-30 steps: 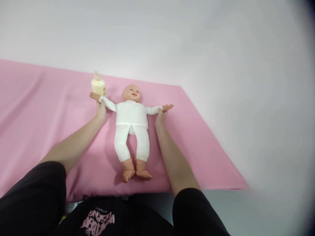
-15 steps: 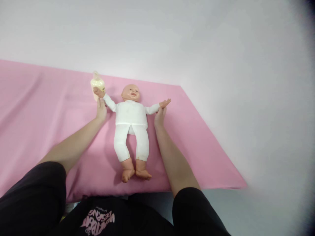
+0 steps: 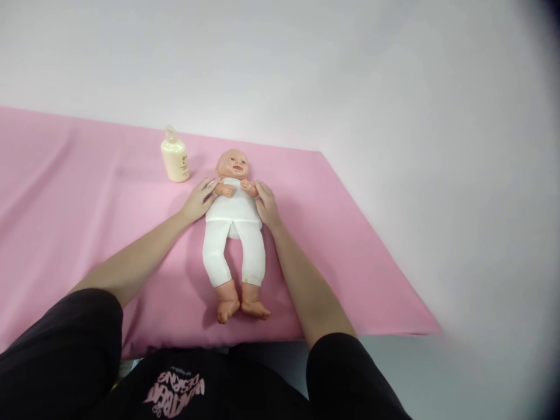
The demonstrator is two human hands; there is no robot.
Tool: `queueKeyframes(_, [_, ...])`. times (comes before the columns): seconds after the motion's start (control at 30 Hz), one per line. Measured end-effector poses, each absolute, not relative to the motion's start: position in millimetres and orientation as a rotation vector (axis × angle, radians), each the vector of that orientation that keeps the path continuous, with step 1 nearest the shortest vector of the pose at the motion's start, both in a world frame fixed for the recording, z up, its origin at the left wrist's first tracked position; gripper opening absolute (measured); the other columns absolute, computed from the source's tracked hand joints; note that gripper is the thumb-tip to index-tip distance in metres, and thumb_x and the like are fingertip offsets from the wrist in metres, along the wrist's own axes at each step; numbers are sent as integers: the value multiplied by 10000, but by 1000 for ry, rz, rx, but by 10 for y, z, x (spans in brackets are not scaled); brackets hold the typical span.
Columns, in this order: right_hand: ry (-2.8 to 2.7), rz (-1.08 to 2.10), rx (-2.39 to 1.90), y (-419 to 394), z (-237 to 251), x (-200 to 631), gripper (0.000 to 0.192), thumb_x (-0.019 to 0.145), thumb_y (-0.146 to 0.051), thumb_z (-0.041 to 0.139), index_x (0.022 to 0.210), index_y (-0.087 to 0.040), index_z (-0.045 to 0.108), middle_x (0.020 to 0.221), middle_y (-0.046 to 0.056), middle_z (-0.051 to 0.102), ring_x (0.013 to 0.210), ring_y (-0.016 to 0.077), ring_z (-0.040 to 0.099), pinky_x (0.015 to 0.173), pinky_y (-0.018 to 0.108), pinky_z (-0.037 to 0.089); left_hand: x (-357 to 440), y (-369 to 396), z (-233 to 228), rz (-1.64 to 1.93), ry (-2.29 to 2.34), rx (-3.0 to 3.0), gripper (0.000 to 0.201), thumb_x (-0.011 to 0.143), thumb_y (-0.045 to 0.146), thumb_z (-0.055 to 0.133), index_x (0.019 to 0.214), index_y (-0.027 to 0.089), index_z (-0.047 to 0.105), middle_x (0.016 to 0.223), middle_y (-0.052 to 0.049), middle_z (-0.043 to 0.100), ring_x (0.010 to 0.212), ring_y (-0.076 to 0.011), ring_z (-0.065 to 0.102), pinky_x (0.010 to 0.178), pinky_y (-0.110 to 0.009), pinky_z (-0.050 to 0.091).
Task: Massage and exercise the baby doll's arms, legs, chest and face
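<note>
A baby doll (image 3: 233, 207) in a white top and trousers lies on its back, head toward the wall and feet toward me. Both its arms are folded in, with its small hands over the chest. My left hand (image 3: 199, 201) is closed round the doll's arm on the left side. On the other side my right hand (image 3: 268, 205) holds the doll's other arm against its body. The doll's sleeves are mostly hidden behind my fingers.
A cream-coloured pump bottle (image 3: 175, 160) stands left of the doll's head, beyond my left hand. Pink cloth (image 3: 341, 262) covers the table, whose right edge slants toward me. A pale wall (image 3: 280, 70) rises behind it.
Both my hands have moved inward, bringing the doll's arms from spread wide to folded over its chest. The bottle, earlier partly behind the doll's hand, now shows fully.
</note>
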State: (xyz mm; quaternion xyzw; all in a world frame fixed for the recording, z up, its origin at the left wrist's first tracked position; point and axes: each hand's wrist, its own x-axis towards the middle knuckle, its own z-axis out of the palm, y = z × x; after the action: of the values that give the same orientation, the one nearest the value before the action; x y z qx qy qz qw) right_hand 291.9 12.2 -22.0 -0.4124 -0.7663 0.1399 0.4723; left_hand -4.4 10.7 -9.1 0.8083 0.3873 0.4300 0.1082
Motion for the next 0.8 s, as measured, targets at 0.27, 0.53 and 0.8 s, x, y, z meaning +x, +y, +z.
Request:
queueKeyframes(0.27, [-1840, 309, -986, 148, -251, 2937, 565, 983, -400, 458, 1522, -251, 541, 1553, 83, 584, 1471, 292, 510, 1301, 541, 357, -58, 80, -72, 1276, 1216, 2334, 610, 1046, 593, 445, 1480, 185, 573, 1481, -183, 593, 1380, -332, 561, 1236, -568, 401])
queueKeyframes(0.53, [-1583, 474, -850, 11, -68, 2892, 617, 1027, -495, 451, 1585, -235, 412, 1674, 93, 437, 1574, 247, 391, 1346, 503, 269, -118, 142, -99, 1670, 1230, 2018, 676, 1023, 712, 392, 1424, 188, 538, 1457, -195, 586, 1441, -318, 519, 1271, -540, 356])
queueKeyframes(0.8, [-1185, 575, -865, 169, -135, 3037, 742, 980, -519, 488, 1633, -275, 233, 1753, 78, 239, 1642, 259, 216, 1351, 558, 184, -182, 248, -71, 1967, 1208, 1340, 697, 1056, 468, 544, 1620, 230, 209, 1761, -146, 197, 1647, -247, 201, 1355, -429, 189])
